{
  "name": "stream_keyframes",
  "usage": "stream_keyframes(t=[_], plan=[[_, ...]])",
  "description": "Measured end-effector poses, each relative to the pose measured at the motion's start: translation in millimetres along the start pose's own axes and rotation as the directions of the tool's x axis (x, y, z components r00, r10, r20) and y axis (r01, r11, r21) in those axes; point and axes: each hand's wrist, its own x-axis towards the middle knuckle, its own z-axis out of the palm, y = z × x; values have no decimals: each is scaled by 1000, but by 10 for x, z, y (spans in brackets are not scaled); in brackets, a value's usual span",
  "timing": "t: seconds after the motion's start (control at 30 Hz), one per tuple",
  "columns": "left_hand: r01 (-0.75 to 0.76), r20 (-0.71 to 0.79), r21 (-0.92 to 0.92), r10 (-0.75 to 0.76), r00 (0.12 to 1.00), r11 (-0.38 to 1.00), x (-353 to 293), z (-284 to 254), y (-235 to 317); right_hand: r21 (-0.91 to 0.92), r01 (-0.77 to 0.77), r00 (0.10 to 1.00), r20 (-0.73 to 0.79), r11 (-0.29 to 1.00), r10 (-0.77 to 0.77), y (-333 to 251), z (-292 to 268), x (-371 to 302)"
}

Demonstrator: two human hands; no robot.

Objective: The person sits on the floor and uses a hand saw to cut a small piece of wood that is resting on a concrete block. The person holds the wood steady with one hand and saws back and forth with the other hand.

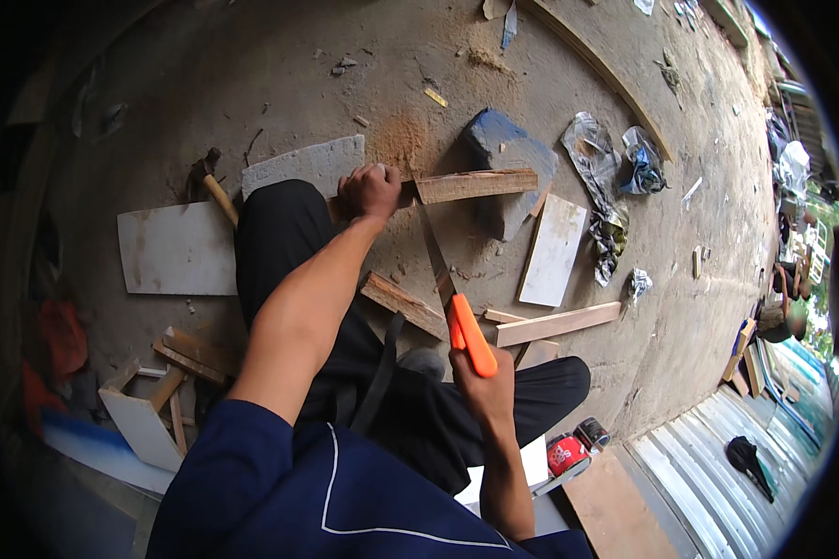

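Note:
My left hand [371, 193] is closed around the left end of a short wooden block [475, 184], in front of my bent knee. The block's right end lies over a blue-grey stone [513, 158]. In my right hand [487, 380] is a handsaw [474, 335], gripped by its orange handle. Its blade runs up and to the left, and the tip part meets the block just right of my left hand. Whether the teeth sit in a cut is too small to tell. Reddish sawdust [403, 132] lies on the ground beyond the block.
A hammer [216, 194] leans by white boards [177, 250] at left. Wood offcuts [557, 323] and another white board [553, 250] lie at right, near crumpled plastic wrapping [595, 154]. A red-labelled can or tool [566, 454] stands by my right forearm. Scrap wood [149, 415] is piled lower left.

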Motion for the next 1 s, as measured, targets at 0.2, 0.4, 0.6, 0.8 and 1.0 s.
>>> stream_keyframes(t=[0.2,0.4,0.6,0.8,1.0], plan=[[5,26,-38,-4,1000,999,-37,-22,77,-107,-30,1000,-3,994,30,9,268,686],[4,-8,-24,-4,1000,1000,-14,-44,19,-67,-14,1000,-23,998,13,-121,-23,-177],[-21,-14,-78,20,1000,997,65,-31,93,-60,-16,998,-53,998,13,15,312,683],[34,50,-13,-33,998,999,-3,-117,26,-142,20,999,-26,990,-24,-120,14,-204],[-11,55,-71,15,998,997,2,-39,77,-79,-79,996,-46,994,75,184,311,450]])
